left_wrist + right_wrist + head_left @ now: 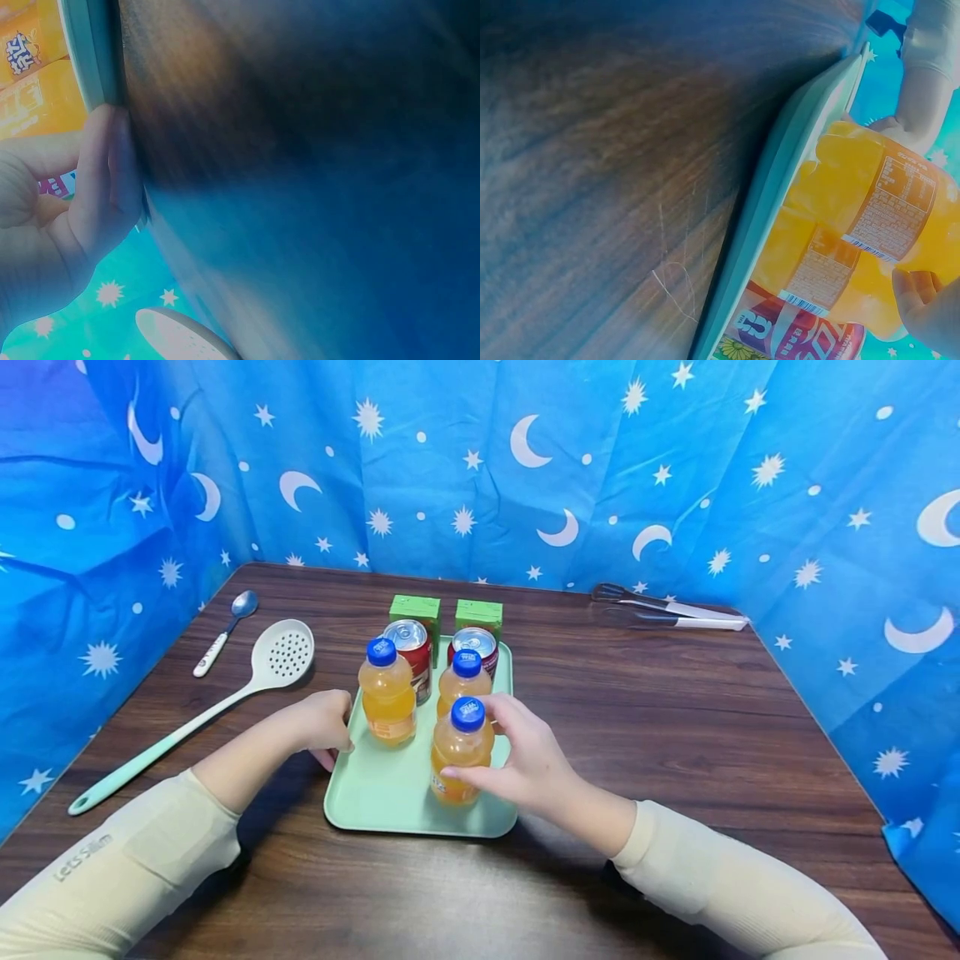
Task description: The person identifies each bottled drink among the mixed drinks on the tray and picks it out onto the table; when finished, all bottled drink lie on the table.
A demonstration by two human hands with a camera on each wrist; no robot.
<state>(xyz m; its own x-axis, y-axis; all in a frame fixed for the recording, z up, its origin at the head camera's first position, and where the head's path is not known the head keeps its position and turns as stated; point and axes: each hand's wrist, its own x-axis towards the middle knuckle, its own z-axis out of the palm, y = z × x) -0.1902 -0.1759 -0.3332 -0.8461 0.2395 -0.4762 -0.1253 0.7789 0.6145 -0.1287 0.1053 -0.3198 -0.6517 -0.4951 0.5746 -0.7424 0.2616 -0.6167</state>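
My right hand (528, 756) grips an orange juice bottle (459, 768) with a blue cap at the front right of a pale green tray (382, 793). Its thumb lies across the near side of the bottle, and the fingers reach behind. At the tray's left edge, my left hand (318, 727) pinches the rim, with thumb and fingers on it in the left wrist view. Two more juice bottles stand on the tray, one at the left (387, 702) and another (452, 685) right behind the held one. Two red cans (420, 664) stand behind these.
Two green boxes (415, 607) stand at the tray's far end. Left of the tray lie a slotted skimmer (282, 653) and a small spoon (213, 652). Tongs (675, 614) lie at the back right of the wooden table (660, 710). A blue star-patterned cloth (465, 460) hangs behind.
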